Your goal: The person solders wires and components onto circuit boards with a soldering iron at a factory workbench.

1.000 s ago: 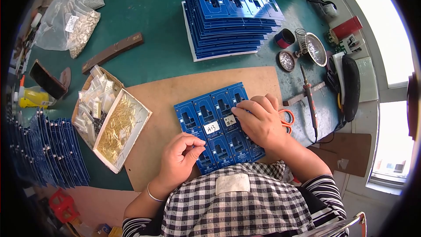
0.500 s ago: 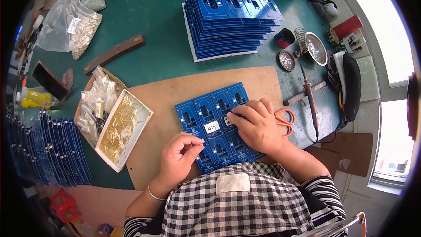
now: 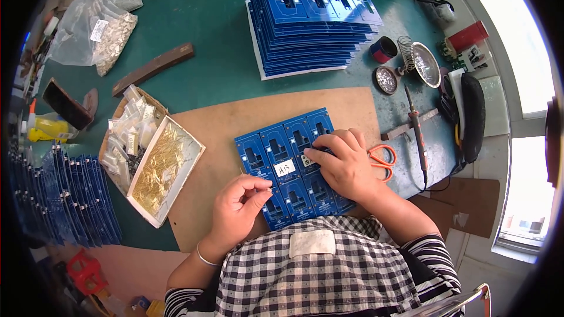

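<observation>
A blue circuit board panel [image 3: 296, 198], divided into several units with dark cutouts, lies in front of me at a slant. A white handwritten label [image 3: 284, 168] sits near its middle. My left hand [image 3: 235, 205] is at the panel's left side, thumb and forefinger pinched together; what is between them is too small to name. My right hand [image 3: 346, 167] grips the panel from the right with curled fingers. Its fingertips touch the board beside a small pale piece with dark marks [image 3: 306, 160]. The right hand hides part of the panel's right side.
Brown board [image 3: 205, 194] lies under the panel. Left stands a box of gold-coloured pins [image 3: 157, 170] beside small white bagged parts [image 3: 129, 123]. Orange-handled scissors [image 3: 383, 163] and a soldering iron [image 3: 418, 135] lie right. Behind rises a stack of blue boards [image 3: 311, 41].
Both hands stay almost where they were, with only slight finger movement. The view has shifted a little; the panel keeps its place under the right hand.
</observation>
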A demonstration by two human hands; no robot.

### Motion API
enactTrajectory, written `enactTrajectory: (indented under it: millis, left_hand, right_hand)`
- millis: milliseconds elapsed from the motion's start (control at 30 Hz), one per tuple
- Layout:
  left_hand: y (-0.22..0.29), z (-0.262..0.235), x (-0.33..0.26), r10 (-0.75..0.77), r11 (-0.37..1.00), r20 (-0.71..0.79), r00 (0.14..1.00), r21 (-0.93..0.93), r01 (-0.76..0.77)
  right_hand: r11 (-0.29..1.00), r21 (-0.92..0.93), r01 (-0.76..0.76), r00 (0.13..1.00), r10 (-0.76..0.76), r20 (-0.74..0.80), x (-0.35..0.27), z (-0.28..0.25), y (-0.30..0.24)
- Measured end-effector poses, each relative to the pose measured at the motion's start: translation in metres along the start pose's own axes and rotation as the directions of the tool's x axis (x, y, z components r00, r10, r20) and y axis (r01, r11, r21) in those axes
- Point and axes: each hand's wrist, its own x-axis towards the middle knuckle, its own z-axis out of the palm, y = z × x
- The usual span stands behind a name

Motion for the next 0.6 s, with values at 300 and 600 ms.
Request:
enactTrajectory:
  millis: [300, 600]
  left_hand:
    - [0.000, 0.001, 0.000, -0.058, 0.977, -0.034, 0.998, -0.209, 0.050]
    - [0.014, 0.005, 0.000, -0.208, 0.873, 0.183, 0.961, -0.409, 0.267]
  right_hand:
    - [0.972, 0.220, -0.085, 0.991, 0.106, -0.086, 0.005, -0.013, -0.027]
    - [0.751, 0.641, -0.157, 0.981, 0.196, 0.012, 0.004, 0.003, -0.051]
